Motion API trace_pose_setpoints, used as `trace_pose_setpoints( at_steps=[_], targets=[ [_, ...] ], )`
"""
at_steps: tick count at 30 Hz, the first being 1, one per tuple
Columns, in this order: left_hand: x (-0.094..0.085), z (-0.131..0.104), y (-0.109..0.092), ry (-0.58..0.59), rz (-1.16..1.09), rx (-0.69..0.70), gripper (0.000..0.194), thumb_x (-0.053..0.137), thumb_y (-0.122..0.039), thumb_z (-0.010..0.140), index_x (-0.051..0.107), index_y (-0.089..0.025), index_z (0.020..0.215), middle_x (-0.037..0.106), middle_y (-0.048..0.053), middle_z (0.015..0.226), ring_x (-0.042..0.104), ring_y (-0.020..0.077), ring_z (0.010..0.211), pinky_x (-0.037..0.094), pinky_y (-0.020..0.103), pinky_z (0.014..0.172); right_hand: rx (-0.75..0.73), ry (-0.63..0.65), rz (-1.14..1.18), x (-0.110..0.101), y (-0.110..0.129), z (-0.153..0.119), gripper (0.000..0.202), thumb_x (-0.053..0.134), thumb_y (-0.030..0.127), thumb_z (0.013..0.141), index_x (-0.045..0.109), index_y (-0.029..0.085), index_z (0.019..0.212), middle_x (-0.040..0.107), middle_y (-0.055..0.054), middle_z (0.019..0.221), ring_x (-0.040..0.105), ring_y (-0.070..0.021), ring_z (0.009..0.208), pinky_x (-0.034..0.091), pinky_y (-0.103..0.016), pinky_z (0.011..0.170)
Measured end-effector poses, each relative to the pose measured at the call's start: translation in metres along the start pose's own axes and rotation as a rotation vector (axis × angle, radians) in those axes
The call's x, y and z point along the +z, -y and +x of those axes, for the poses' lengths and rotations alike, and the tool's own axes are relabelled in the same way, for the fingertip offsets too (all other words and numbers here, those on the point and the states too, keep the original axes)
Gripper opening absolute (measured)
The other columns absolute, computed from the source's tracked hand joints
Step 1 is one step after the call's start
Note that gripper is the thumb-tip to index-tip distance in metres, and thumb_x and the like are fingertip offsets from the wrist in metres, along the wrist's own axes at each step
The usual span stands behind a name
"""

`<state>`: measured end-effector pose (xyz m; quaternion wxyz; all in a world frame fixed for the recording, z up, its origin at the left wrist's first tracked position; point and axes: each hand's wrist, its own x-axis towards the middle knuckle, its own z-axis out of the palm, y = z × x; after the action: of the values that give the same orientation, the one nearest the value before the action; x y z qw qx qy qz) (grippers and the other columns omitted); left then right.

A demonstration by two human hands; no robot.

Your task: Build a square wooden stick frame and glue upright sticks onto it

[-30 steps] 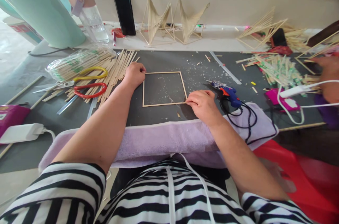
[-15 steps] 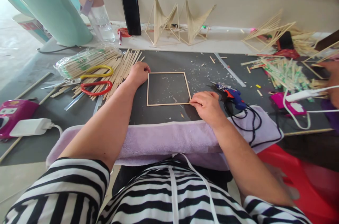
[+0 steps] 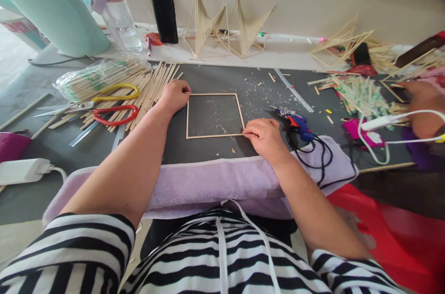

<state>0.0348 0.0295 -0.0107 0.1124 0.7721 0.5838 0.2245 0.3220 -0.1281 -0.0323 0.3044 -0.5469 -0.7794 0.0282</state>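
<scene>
A square frame of thin wooden sticks [image 3: 212,137] lies flat on the dark grey table. My left hand [image 3: 177,94] pinches its far left corner, fingers closed. At the near right corner, the fingertips of my right hand [image 3: 262,135] are closed on the frame too. To the right of that hand rests a blue hot glue gun [image 3: 303,128] with its black cord looped on a towel. Loose wooden sticks [image 3: 158,85] are spread beside my left hand, and scissors [image 3: 116,111] with yellow and red handles lie on them.
Two stick models [image 3: 208,22] stand by the wall near a black phone [image 3: 164,13]. A water bottle [image 3: 120,15] is at the back left. A purple towel [image 3: 215,180] covers the front edge. At the right, another person's hand [image 3: 422,104] is near wrapped sticks [image 3: 361,94].
The whole view has shifted slightly, so things sit a little further left. Both hands keep their hold on the frame's corners.
</scene>
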Motion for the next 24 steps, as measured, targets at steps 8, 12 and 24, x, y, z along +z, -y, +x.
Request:
trace_pose_setpoints(
  at_steps=[8, 12, 24],
  targets=[
    [0.0018, 0.0017, 0.0042, -0.013, -0.008, 0.024, 0.013, 0.055, -0.021, 0.078, 0.068, -0.021, 0.076, 0.072, 0.009, 0.092, 0.064, 0.0252, 0.094, 0.049, 0.034, 0.092, 0.081, 0.036, 0.015, 0.0000, 0.0027, 0.0026, 0.018, 0.065, 0.009, 0.083, 0.067, 0.023, 0.072, 0.075, 0.000, 0.089, 0.067, -0.0198, 0.093, 0.032, -0.040, 0.095],
    [0.0021, 0.0028, 0.0052, -0.008, -0.013, 0.018, 0.011, 0.056, -0.021, 0.077, 0.067, -0.021, 0.076, 0.072, 0.009, 0.092, 0.064, 0.0261, 0.094, 0.049, 0.034, 0.091, 0.117, 0.044, 0.021, -0.0007, 0.0041, 0.0032, 0.017, 0.066, 0.008, 0.081, 0.064, 0.023, 0.074, 0.073, 0.000, 0.084, 0.066, -0.0193, 0.088, 0.033, -0.038, 0.092],
    [0.0014, 0.0008, 0.0037, -0.006, -0.023, 0.003, 0.011, 0.059, -0.017, 0.076, 0.069, -0.021, 0.075, 0.074, 0.008, 0.094, 0.065, 0.0252, 0.095, 0.049, 0.033, 0.089, 0.032, 0.014, 0.052, 0.0001, -0.0030, 0.0013, 0.019, 0.064, 0.011, 0.079, 0.062, 0.022, 0.064, 0.073, 0.001, 0.083, 0.068, -0.0180, 0.086, 0.032, -0.040, 0.093]
  ],
)
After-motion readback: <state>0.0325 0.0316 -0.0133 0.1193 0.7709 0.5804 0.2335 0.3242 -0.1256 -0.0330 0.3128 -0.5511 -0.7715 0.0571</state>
